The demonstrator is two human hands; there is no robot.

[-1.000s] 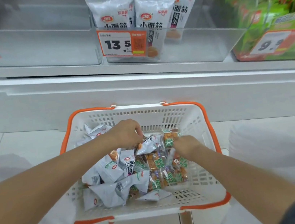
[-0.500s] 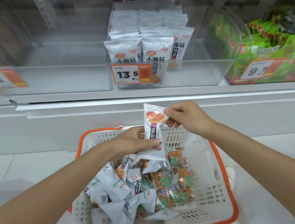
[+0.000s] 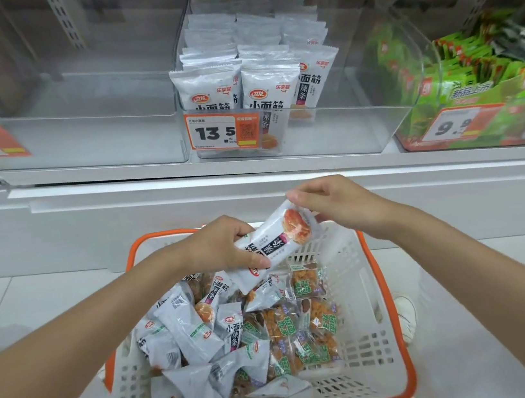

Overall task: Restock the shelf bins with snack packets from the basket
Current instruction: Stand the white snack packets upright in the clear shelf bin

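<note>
A white snack packet (image 3: 279, 242) hangs tilted above the far end of the white basket with orange rim (image 3: 386, 313). My left hand (image 3: 224, 246) grips its lower end, and my right hand (image 3: 332, 204) pinches its upper end by the orange picture. Several more white packets (image 3: 188, 330) and clear orange-and-green packets (image 3: 309, 327) lie loose in the basket. On the shelf above, a clear bin (image 3: 339, 130) holds upright rows of the same white packets (image 3: 269, 90) behind a 13.5 price tag (image 3: 223, 131).
An empty clear bin (image 3: 93, 134) with an 8.8 tag stands left of the stocked one. A bin of green packets (image 3: 481, 83) with a 9.9 tag sits at the right. A white shelf ledge (image 3: 251, 180) runs between bins and basket. White floor tiles surround the basket.
Both hands were down among the packets in the basket; they have lifted one white packet out. It has turned from upright to tilted, and my view has risen toward the shelf.
</note>
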